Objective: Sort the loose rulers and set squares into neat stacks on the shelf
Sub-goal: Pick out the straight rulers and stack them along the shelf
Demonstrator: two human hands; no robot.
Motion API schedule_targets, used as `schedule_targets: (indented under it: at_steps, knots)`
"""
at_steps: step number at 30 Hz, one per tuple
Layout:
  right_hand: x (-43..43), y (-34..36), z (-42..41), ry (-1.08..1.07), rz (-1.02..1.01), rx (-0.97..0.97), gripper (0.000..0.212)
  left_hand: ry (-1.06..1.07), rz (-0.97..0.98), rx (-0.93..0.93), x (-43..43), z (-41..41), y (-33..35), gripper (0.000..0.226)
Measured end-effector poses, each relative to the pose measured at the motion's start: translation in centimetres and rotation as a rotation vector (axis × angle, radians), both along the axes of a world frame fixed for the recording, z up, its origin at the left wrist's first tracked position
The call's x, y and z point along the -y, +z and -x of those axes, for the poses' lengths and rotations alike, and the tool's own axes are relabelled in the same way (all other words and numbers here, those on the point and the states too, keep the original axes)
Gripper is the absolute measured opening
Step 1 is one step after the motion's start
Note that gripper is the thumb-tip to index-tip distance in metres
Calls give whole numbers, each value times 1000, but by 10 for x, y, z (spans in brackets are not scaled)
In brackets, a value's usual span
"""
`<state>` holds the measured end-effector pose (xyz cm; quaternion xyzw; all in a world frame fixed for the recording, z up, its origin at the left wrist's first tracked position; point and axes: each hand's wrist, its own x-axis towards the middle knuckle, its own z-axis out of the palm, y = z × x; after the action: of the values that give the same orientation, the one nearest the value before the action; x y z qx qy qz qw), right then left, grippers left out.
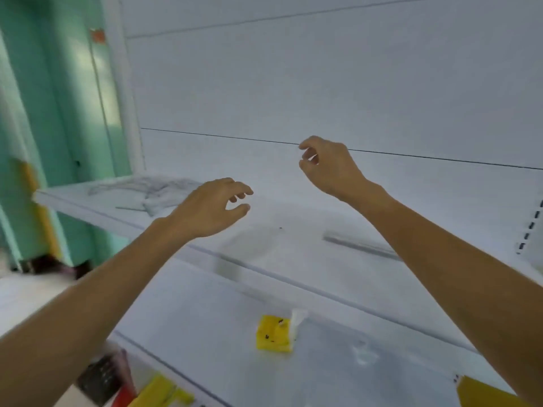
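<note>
On the upper white shelf board (288, 251), both hands hover clear of the surface and hold nothing. The left hand (211, 210) hangs over the middle of the board, its grip loosely curled, thumb and fingers apart. The right hand (329, 165) is raised higher, before the white back panel (293, 83); its grip is likewise loose, with a gap showing between thumb and forefinger.

The task's things lie in two places, well apart. A heap of clear plastic set squares and rulers (147, 188) rests at the left rear of the board, overlapping untidily; blur hides their number. A single clear plastic ruler (361, 246) lies flat towards the right front, aslant to the board's edge and running under the right forearm. On the lower shelf (205, 318) sits a yellow label (274, 333) with a white tag (298, 318) touching it.

Step in hand, as judged: a pause between pick-ups, with sorting far from finished, since no neat stack is visible. The stray ruler looks the likelier piece to gather next. A thin, flat, clear strip on a smooth board offers little edge to seize, so the move probably calls for a fingertip pressing one end or sliding it to the front lip, then a pinch across its width. It would then be carried to the heap and its edges squared.
</note>
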<state>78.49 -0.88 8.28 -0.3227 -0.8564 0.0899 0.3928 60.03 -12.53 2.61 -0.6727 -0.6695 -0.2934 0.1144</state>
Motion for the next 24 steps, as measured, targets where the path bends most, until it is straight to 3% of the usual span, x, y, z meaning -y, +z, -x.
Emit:
schedule_targets:
  at_steps: [3,9,15,24]
  knots:
    - [30,-20,96,98,51,-36,36,126,6,32,48,70,-12,31]
    - [72,-66,228,171,108,155,40,250,79,28,121,185,-34,33]
    - [70,-72,285,154,139,198,35,269,87,87,141,250,-51,32]
    - [18,-83,356,148,178,214,35,261,117,104,104,328,-75,31]
